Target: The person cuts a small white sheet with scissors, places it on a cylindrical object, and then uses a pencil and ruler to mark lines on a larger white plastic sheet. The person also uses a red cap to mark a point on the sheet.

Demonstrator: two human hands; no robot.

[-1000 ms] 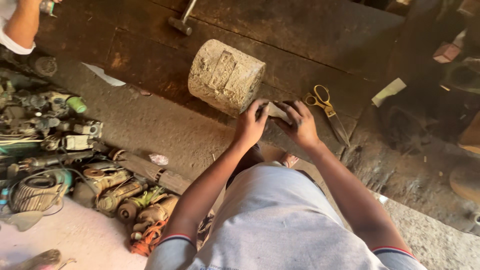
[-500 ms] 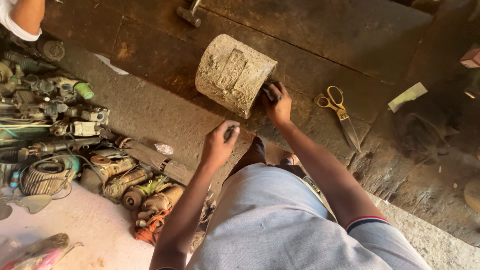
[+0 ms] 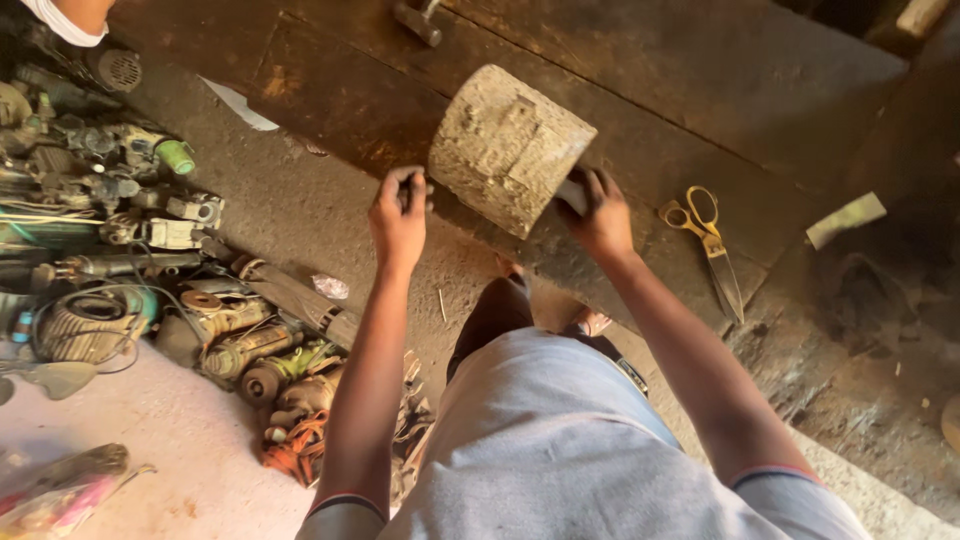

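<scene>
A rough, pale wooden block (image 3: 505,145) stands on the dark, stained workbench (image 3: 700,90). My left hand (image 3: 400,215) is just left of the block, its fingers closed on a small dark object (image 3: 408,190) that is too small to tell apart. My right hand (image 3: 603,212) is against the block's lower right side and grips a grey metal piece (image 3: 572,193) pressed to the wood; most of that piece is hidden by my fingers. Yellow-handled scissors (image 3: 708,240) lie on the bench to the right of my right hand.
Several worn power tools and motor parts (image 3: 150,270) are heaped on the floor at the left, with an orange cord (image 3: 295,455). A hammer (image 3: 420,18) lies at the bench's far edge. Another person's arm (image 3: 70,15) shows top left. A pale strip (image 3: 845,220) lies at right.
My hands were together right of the block on the grey piece. The left hand has come away with the small dark object to the block's left; the right hand moved against the block.
</scene>
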